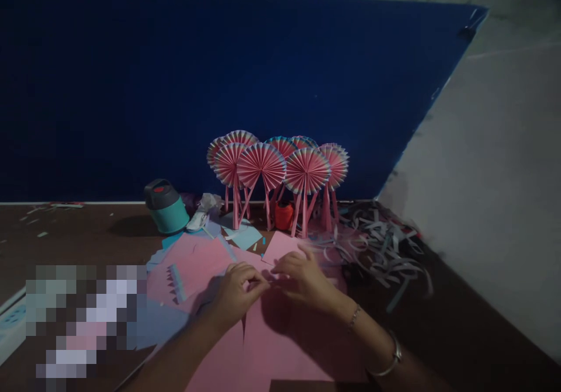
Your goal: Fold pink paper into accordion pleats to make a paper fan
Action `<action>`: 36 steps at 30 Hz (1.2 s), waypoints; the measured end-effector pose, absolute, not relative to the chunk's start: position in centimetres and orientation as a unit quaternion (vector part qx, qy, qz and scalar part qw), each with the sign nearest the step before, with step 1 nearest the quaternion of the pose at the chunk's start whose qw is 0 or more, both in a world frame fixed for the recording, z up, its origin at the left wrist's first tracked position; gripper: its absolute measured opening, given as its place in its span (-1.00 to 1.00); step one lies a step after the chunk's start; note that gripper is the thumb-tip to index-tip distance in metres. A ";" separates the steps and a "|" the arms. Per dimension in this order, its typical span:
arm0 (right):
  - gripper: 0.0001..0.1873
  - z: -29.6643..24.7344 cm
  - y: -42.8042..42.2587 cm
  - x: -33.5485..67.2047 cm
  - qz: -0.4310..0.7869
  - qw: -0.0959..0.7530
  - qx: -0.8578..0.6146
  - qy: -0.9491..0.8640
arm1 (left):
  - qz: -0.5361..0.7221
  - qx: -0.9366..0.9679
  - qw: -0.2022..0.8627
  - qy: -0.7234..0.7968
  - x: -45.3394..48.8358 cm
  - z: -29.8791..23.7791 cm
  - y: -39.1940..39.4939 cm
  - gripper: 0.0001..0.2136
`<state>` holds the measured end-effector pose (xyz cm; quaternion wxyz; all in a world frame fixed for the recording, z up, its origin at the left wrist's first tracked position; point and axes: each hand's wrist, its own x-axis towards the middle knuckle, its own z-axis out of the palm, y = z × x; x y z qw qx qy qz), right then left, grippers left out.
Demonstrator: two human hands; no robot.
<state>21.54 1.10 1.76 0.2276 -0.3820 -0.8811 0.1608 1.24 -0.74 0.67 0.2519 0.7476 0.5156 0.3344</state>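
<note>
Both hands meet over a large sheet of pink paper (280,345). Thumb and index finger of my left hand (241,290) are pinched together. My right hand (304,281) reaches in from the right, its thumb and fingertips drawn together near the left fingertips, one finger raised. Whatever lies between the fingertips is too small and dim to name. To the left of my left hand, a pleated paper strip (175,284) with a pale blue edge lies on pink paper. Just behind my right hand is a smaller pink sheet (283,247).
Several pink pleated paper fans (262,167) on paper legs stand at the back, with a red spool (284,215) among them. A teal and black container (167,208) stands left. Curled white paper strips (385,234) are heaped right. A blue panel (263,65) rises behind.
</note>
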 end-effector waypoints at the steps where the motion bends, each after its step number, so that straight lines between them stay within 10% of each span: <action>1: -0.84 1.5 1.1 21.3 0.175 0.222 -0.385 -0.879 | 0.334 0.753 0.251 0.508 1.4 0.7 -0.9 -0.85; 14: -0.91 0.5 3.8 24.4 0.280 0.239 -0.442 -0.818 | 0.353 0.633 0.413 0.552 -1.1 -0.1 1.1 -0.78; 36: -0.48 1.0 4.9 27.3 0.589 0.294 -0.450 -0.603 | 0.381 0.529 0.523 0.548 -3.7 1.0 1.9 -0.60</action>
